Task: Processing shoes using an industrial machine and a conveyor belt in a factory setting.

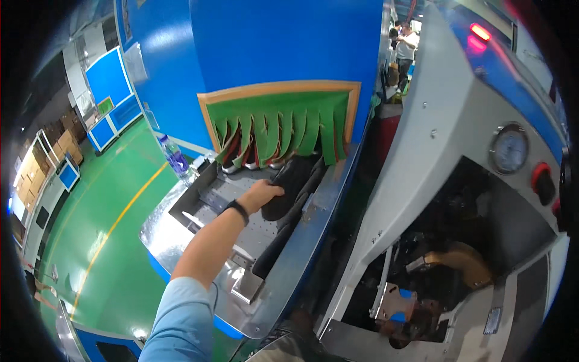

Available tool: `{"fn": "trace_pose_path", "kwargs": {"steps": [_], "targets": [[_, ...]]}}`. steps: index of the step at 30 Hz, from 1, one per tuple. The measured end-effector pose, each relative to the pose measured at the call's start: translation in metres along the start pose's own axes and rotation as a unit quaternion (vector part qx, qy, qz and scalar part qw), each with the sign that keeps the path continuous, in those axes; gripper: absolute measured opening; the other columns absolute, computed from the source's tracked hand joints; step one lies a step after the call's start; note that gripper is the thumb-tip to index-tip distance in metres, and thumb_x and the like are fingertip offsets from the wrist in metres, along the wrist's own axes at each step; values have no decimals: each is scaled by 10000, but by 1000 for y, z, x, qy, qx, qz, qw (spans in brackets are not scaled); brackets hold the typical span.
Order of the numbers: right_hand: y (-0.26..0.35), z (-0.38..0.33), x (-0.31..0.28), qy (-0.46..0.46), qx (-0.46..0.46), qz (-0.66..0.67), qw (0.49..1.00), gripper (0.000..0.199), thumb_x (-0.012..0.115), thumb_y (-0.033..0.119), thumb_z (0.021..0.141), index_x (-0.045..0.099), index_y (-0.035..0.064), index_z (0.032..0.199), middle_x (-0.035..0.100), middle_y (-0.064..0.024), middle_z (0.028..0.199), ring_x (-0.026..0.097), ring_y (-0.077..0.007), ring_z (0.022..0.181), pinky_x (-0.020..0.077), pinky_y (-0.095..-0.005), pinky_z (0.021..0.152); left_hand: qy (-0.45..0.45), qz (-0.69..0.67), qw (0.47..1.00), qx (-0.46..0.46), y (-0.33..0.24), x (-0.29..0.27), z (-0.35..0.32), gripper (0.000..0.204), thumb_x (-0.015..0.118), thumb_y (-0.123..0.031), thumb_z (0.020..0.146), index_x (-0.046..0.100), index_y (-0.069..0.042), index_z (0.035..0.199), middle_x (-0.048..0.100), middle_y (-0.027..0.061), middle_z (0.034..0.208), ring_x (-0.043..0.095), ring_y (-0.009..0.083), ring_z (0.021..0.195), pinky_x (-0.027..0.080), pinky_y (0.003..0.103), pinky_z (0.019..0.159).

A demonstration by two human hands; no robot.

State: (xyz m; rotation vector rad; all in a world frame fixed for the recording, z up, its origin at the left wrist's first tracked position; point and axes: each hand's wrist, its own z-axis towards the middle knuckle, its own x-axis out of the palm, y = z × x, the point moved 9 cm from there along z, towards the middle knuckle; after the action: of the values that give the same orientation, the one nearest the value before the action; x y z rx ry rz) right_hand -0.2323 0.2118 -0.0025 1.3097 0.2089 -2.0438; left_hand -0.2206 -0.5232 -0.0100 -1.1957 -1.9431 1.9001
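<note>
My left hand, with a black band at the wrist, reaches over the metal tray at the machine's outlet. Its fingers are closed on the side of a black, shoe-shaped piece; the grip is partly hidden. The rounded end of that piece points toward me, and its far end lies by the green strip curtain. More black material runs along the tray's right side. Dark and silvery items show under the curtain's left strips. My right hand is not in view.
The grey perforated tray floor sits within a shiny metal table edge. A clear bottle with purple stands at the back left corner. Close on the right is a grey machine with a gauge. People are far behind.
</note>
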Motion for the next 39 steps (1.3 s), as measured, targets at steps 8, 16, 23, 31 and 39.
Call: {"fn": "trace_pose_path", "kwargs": {"steps": [8, 16, 23, 31, 39], "targets": [[63, -5, -4, 228, 76, 323, 915, 372, 681, 202, 949, 636, 33, 1277, 671, -187, 1130, 654, -340, 980, 547, -462, 855, 4, -128, 981, 143, -54, -19, -286, 632, 698, -216, 927, 425, 14, 1449, 606, 106, 1262, 603, 150, 1041, 513, 307, 865], [157, 6, -77, -152, -104, 306, 934, 748, 721, 253, 938, 314, 80, 1541, 292, -245, 1568, 348, -419, 1425, 327, -569, 1120, 109, -487, 850, 165, -76, 142, -514, 200, 747, -145, 887, 676, 37, 928, 666, 260, 1115, 624, 380, 997, 495, 398, 875], [161, 26, -172, -139, -66, 462, 874, 547, 599, 294, 1000, 442, 34, 1455, 539, -152, 1259, 538, -305, 1126, 440, -425, 978, 333, -429, 839, 27, -70, 243, -530, 774, 779, -338, 870, 363, 23, 1413, 532, 97, 1331, 516, 190, 1220, 408, 347, 1060], [133, 16, -156, -31, -86, 222, 971, 1110, 859, 315, 638, 277, -170, 1448, 522, -298, 1305, 580, -407, 1178, 472, -468, 1005, 149, 104, 885, 429, -82, 234, -538, 223, 477, -168, 961, 570, -13, 829, 541, 207, 785, 585, 406, 713, 477, 481, 625], [66, 79, -116, 15, 293, 812, 505, 864, 701, 162, 724, 359, -66, 1484, 559, -180, 1357, 592, -234, 1192, 473, -344, 1018, 212, -334, 907, 141, -147, 202, -488, 431, 451, -317, 1040, 618, 17, 826, 601, 164, 748, 613, 303, 677, 470, 380, 627]]}}
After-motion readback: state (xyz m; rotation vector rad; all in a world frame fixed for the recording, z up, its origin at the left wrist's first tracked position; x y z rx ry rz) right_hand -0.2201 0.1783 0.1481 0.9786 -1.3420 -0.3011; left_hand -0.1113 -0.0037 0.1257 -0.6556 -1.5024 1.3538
